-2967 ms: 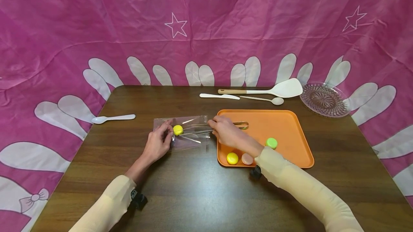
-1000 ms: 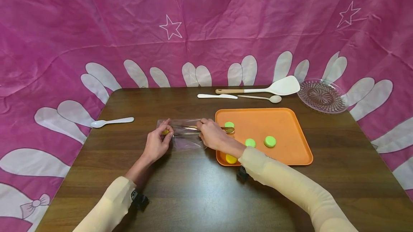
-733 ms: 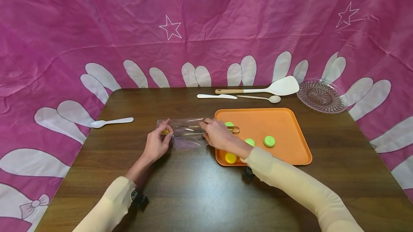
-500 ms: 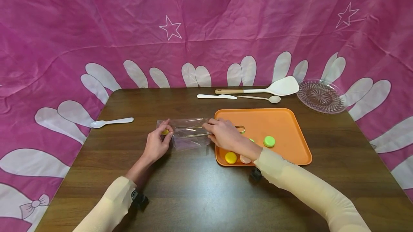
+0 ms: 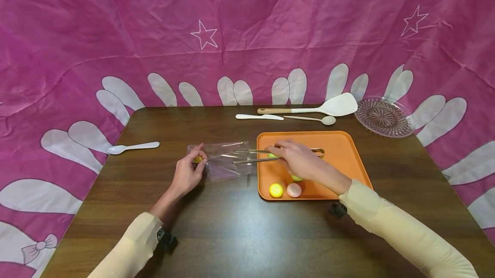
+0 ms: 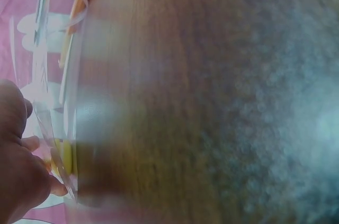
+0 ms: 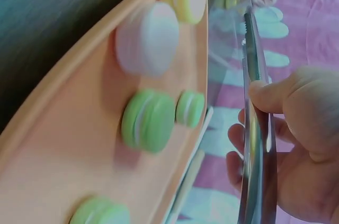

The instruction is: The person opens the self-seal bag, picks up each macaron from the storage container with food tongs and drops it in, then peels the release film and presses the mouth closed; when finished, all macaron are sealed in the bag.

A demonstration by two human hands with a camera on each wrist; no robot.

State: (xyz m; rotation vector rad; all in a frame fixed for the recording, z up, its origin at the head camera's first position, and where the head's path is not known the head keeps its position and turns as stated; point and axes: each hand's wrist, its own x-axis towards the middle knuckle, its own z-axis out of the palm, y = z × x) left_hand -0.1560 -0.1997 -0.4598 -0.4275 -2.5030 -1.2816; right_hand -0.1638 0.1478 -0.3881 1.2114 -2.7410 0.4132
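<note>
My left hand [image 5: 188, 170] pinches the left end of a clear plastic bag [image 5: 230, 172] lying on the table. Inside that end a yellow macaron [image 5: 197, 159] shows between thumb and fingers. My right hand [image 5: 303, 163] grips metal tongs [image 7: 254, 150] over the orange tray [image 5: 336, 141]; their tips are parted, with nothing between them, at the bag's right end. On the tray are another yellow macaron [image 5: 276, 190], a pink macaron [image 5: 294, 190] and green macarons [image 7: 148, 121], partly hidden by my right hand in the head view.
Behind the tray lie a white spatula [image 5: 337, 105] with a wooden handle, a white knife [image 5: 259, 117] and a pale spoon [image 5: 328, 120]. A clear patterned plate [image 5: 384, 117] stands at the back right. A white spoon [image 5: 133, 147] lies at the left.
The yellow macaron has gone from between the tongs into the bag's left end. My right hand has drawn the tongs back to the right and their tips have spread. My left hand stays put.
</note>
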